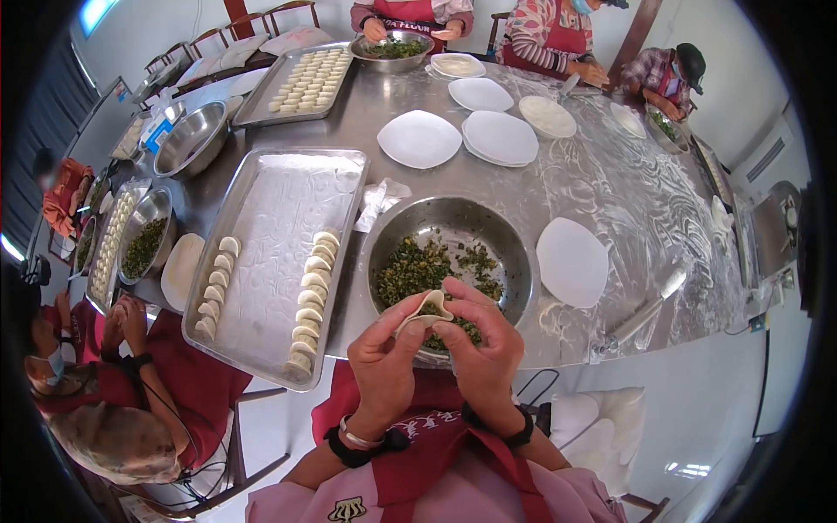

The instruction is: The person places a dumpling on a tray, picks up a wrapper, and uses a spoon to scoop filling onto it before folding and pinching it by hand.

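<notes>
Between my two hands is a partly folded dumpling, its wrapper curved around some green filling. My left hand pinches its left side with thumb and fingers. On the other side my right hand grips the wrapper's edge, fingers closed on it. Both hands are over the near rim of a steel bowl that holds chopped green filling. To the left lies a metal tray dusted with flour, with a row of folded dumplings along its right side and a shorter row along its left.
White square plates stand right of the bowl and farther back. A rolling pin lies on the floured steel table. Another tray of dumplings is at the back. A co-worker sits close on my left; others work across the table.
</notes>
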### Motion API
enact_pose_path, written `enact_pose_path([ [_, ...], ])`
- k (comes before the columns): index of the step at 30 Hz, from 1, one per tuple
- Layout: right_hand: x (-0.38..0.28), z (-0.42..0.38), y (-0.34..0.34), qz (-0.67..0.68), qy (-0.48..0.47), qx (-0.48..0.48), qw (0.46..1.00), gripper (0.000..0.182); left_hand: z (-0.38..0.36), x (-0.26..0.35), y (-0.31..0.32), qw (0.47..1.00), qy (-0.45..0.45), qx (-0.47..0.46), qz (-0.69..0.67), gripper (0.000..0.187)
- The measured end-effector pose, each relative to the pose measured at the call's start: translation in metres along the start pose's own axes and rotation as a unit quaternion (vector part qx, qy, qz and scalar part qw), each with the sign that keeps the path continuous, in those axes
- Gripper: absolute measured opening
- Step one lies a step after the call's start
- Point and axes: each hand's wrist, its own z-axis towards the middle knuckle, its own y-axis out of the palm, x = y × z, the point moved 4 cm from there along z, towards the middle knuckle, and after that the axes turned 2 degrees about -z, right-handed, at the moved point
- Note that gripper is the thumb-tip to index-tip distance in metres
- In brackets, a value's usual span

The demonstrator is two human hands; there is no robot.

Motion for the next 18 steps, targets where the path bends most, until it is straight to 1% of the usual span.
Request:
enact_pose_path([
  [3,0.0012,-0.001,0.0008,0.029,0.007,0.008,1.0,0.014,-0.0011,-0.0011,0.0005,1.0,0.011,-0.007,0.008,0.032],
  [6,0.0032,0.0002,-0.0005,0.085,0.038,-0.016,0.996,0.011,-0.001,-0.0032,-0.0014,0.999,0.027,-0.019,0.042,0.032],
  [9,0.0031,0.0021,-0.0022,0.081,0.003,-0.021,0.996,0.008,-0.0015,0.0,0.0007,0.999,0.012,-0.028,0.03,0.032],
  [12,0.0056,0.0045,-0.006,0.014,-0.087,-0.04,0.995,0.016,-0.0019,-0.0002,-0.0002,0.999,0.001,-0.024,0.023,0.031],
  [15,-0.0015,0.0062,-0.0076,-0.009,-0.053,-0.055,0.997,0.027,-0.0028,0.003,-0.0006,1.0,-0.015,-0.007,0.017,0.03],
  [18,0.0009,0.0051,-0.0062,0.024,0.008,-0.059,0.998,0.036,-0.0017,0.0008,-0.001,1.0,-0.018,-0.02,0.002,0.03],
])
